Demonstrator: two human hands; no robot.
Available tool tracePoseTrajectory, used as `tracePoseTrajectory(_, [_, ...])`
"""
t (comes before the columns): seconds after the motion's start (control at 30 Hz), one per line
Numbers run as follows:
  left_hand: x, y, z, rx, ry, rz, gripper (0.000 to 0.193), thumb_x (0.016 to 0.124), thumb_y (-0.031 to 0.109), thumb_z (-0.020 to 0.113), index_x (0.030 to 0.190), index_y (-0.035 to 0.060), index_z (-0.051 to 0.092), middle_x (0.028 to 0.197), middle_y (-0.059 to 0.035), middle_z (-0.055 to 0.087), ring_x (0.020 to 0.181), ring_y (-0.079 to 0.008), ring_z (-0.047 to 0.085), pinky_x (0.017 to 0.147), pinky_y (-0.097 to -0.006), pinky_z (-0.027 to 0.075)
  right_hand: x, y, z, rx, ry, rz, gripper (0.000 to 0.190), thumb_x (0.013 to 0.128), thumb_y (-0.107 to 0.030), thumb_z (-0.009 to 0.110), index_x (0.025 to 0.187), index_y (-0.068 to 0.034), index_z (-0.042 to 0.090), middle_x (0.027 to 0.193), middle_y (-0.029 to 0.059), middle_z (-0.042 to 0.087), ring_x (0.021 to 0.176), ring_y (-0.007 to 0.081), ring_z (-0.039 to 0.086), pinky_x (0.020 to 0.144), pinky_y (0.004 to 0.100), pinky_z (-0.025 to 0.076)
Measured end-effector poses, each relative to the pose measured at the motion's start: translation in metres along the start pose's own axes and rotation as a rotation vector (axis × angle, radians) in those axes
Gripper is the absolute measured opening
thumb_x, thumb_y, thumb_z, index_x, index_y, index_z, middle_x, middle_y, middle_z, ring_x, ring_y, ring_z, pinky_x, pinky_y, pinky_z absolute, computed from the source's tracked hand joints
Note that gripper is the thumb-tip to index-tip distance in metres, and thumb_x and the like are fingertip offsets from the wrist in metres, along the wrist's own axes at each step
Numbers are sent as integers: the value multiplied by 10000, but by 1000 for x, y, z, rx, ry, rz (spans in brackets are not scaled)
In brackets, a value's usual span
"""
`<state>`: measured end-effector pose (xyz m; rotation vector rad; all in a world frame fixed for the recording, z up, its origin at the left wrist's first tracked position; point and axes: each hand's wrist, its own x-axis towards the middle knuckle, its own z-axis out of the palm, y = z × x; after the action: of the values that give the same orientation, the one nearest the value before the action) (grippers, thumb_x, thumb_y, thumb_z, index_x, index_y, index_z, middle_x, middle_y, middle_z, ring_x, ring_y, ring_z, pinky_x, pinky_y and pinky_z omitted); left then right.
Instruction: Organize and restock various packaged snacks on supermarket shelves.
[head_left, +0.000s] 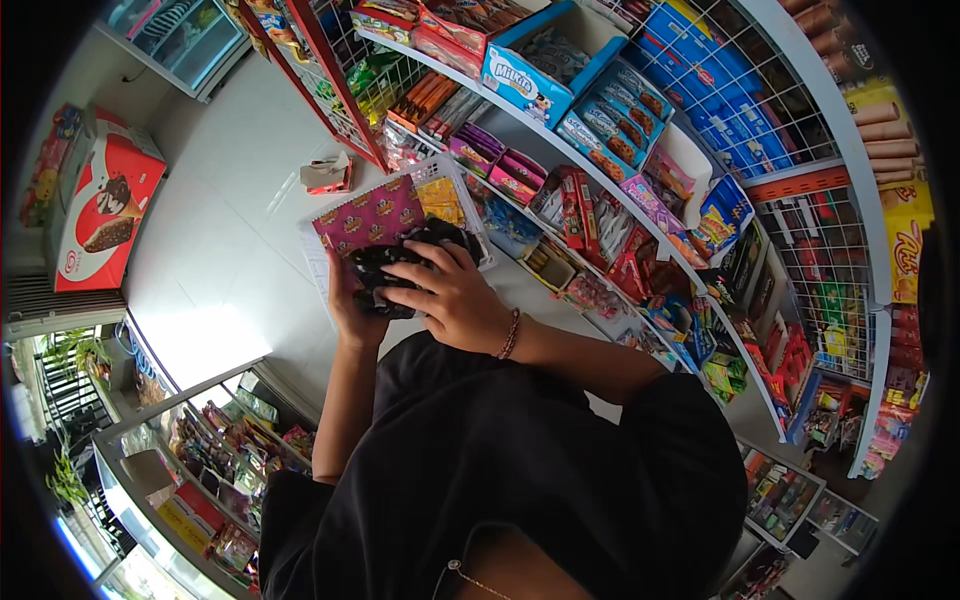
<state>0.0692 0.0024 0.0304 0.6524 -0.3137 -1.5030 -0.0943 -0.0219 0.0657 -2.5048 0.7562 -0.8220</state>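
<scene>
Both hands hold a bunch of black wrapped packets (375, 270) low in front of the body. My left hand (351, 307) cups the bunch from its left side, thumb up. Across its top and right lies my right hand (442, 289), fingers spread over the wrappers. Under and beyond the packets is a white plastic basket (469, 199), with yellow packets (442, 201) in its far corner. A pink-purple printed sheet or packet (371, 214) stands at the basket's left part. More black wrappers (457, 234) show beside my right fingers.
Curved snack shelves (555, 139) run along the right, with a blue candy box (529, 82) and cookie boxes (619, 120). An opened small red box (328, 176) lies on the floor beyond the basket. A red ice-cream freezer (112, 202) stands left; a glass display case (180, 450) is lower left.
</scene>
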Motion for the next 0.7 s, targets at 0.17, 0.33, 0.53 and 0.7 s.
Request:
tracePoseTrajectory(0.17, [-2, -11, 20, -92, -70, -172, 560, 940, 476, 265, 1296, 57, 368, 1267, -130, 466, 1149, -265, 478, 962, -427, 396, 7, 23, -12, -8, 151, 226, 453, 641, -2, 558, 1066, -149, 608, 1222, 31, 495, 1127, 297, 422, 930, 435, 332])
tracePoseTrajectory(0.33, [9, -16, 13, -206, -141, -279, 536, 924, 506, 299, 1198, 77, 466, 1145, -102, 551, 1033, -218, 553, 848, -372, 469, 5, -7, -11, -124, 132, 133, 425, 670, -21, 534, 1065, -157, 614, 1219, 20, 503, 1143, 287, 422, 946, 453, 307])
tracePoseTrajectory(0.53, [11, -2, 12, -88, -160, -258, 568, 920, 519, 286, 1240, 75, 441, 1187, -117, 534, 1079, -248, 525, 903, -401, 428, -21, -1, -17, -114, -8, 103, 455, 655, 4, 518, 1071, -152, 616, 1206, 27, 513, 1143, 285, 424, 947, 426, 319])
tracePoseTrajectory(0.7, [-2, -5, 34, -97, -124, -261, 599, 920, 520, 276, 1317, 77, 350, 1279, -128, 464, 1152, -295, 470, 978, -494, 351, -16, 19, -24, -47, 238, 252, 470, 632, 44, 507, 1062, -110, 618, 1188, 44, 521, 1092, 302, 448, 900, 389, 377])
